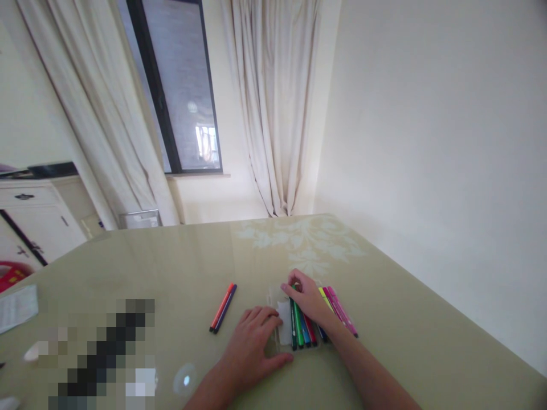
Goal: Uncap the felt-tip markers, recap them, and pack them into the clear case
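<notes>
A clear plastic marker case [285, 347] lies on the table, with green, blue and red felt-tip markers [306, 336] side by side in it. My left hand [254, 341] grips the case's left side, fingers on its edge and thumb at the near corner. Over the far end of the markers, my right hand [308, 299] has thumb and forefinger closed at the top of a dark green marker [293, 319]. Yellow and pink markers [342, 310] lie beside my right wrist, partly hidden by the forearm. An orange marker [221, 307] and a purple marker [225, 310] lie together left of my hands.
The pale green table [171, 267] has a glossy top and meets a white wall [448, 171] on the right. A blurred, pixelated patch [102, 353] covers things at the near left. Paper [19, 307] lies at the left edge. Curtains [277, 114] hang beyond.
</notes>
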`<state>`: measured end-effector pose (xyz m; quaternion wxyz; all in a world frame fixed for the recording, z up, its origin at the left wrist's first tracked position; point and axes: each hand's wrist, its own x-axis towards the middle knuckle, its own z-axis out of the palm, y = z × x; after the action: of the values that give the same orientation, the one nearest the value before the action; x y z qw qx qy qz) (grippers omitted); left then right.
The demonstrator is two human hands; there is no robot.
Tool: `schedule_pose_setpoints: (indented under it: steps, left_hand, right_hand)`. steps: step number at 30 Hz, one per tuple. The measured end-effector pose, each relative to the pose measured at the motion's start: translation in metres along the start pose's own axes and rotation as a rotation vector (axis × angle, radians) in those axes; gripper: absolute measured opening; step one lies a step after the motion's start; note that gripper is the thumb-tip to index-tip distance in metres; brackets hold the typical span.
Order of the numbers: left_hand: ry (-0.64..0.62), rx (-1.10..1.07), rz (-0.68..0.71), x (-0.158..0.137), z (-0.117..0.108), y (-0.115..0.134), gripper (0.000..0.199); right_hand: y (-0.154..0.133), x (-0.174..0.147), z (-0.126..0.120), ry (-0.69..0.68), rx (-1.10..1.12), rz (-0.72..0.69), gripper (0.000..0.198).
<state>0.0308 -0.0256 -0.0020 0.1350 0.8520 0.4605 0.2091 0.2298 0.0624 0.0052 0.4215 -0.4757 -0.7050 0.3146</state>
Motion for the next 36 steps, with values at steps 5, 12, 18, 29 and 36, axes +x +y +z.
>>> schedule_pose_setpoints:
  steps: [5,12,18,29,36]
  left_hand:
    - [0.006,0.023,-0.008,0.0,0.0,-0.009,0.052]
    - [0.101,-0.004,0.011,-0.003,-0.006,-0.014,0.078]
    - [0.212,0.148,-0.054,0.001,0.007,-0.012,0.052]
    - [0.117,0.618,-0.665,-0.007,-0.043,-0.064,0.038]
    - [0.084,0.561,-0.719,-0.007,-0.046,-0.061,0.039]
  right_hand:
    - [-0.001,0.0,-0.01,-0.083,0.053,0.039,0.028]
    - [-0.016,-0.003,-0.01,0.142,-0.01,0.015,0.05]
    - [-0.039,-0.023,0.029,-0.045,0.21,0.043,0.037]
    - [0.004,-0.001,-0.011,0.119,-0.277,0.006,0.04]
    - [0.006,-0.003,0.002,-0.054,-0.554,-0.06,0.03]
